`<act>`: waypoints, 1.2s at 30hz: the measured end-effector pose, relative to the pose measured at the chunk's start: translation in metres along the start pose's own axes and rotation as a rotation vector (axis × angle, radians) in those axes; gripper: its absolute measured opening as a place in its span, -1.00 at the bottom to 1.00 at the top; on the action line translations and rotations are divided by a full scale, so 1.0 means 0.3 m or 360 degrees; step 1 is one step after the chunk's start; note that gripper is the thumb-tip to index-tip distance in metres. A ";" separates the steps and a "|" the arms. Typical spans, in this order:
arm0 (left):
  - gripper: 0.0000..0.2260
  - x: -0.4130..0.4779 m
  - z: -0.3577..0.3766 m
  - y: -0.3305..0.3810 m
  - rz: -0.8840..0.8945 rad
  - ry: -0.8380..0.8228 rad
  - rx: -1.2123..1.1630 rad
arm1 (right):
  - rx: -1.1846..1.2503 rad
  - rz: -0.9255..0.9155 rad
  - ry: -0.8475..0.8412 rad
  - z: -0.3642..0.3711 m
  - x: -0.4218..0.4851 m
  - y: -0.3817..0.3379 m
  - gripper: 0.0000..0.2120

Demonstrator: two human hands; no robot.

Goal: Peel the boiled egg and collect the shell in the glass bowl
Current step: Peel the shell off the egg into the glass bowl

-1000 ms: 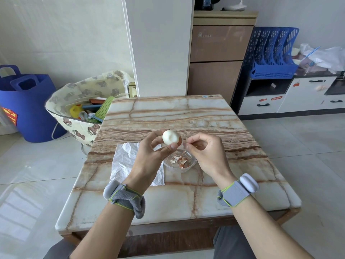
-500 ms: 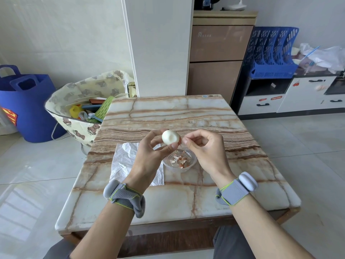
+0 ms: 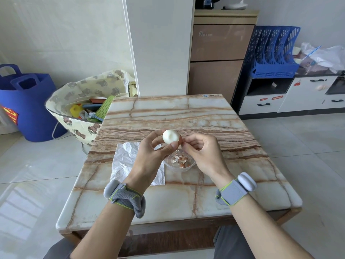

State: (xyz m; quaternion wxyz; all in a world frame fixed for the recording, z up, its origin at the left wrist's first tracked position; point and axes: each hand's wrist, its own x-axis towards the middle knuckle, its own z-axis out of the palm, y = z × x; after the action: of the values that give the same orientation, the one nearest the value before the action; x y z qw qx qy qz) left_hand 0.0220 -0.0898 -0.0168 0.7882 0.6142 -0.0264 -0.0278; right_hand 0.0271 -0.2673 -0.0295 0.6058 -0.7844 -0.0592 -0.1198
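My left hand (image 3: 149, 157) holds a mostly white, peeled boiled egg (image 3: 170, 136) between thumb and fingers above the table. A small brown patch of shell (image 3: 180, 138) clings to the egg's right side. My right hand (image 3: 203, 156) has its fingertips pinched at that patch. Directly below both hands sits a small glass bowl (image 3: 188, 168) with several brown shell pieces (image 3: 180, 160) inside; part of its rim is hidden by my hands.
A crumpled white tissue (image 3: 125, 161) lies on the marble table (image 3: 186, 195) left of the bowl. Off the table's left stand a bear-print bag (image 3: 80, 126) of items and a blue tub (image 3: 28, 107). Cabinets and a blue file rack (image 3: 270, 53) stand behind.
My right hand has moved left from beside the egg until its fingertips pinch at the shell patch. The egg has risen slightly in my left hand.
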 end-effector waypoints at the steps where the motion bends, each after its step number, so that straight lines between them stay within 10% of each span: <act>1: -0.58 0.000 -0.001 0.001 0.0003 0.0008 0.0001 | -0.0015 0.0001 0.0021 -0.002 0.001 0.002 -0.86; 20: -0.50 0.011 -0.012 -0.007 0.0022 0.0060 0.0008 | -0.0536 0.0031 -0.0001 -0.022 -0.001 0.026 -0.74; 36: -0.64 -0.004 0.016 -0.002 0.0020 0.0036 0.0019 | 0.0149 -0.0119 0.0078 0.015 0.004 -0.001 -0.90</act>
State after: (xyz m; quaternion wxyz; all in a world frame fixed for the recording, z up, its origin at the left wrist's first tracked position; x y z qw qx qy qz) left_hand 0.0204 -0.0944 -0.0164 0.7849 0.6190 -0.0215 -0.0159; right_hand 0.0289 -0.2630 -0.0300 0.6381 -0.7492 -0.0790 -0.1586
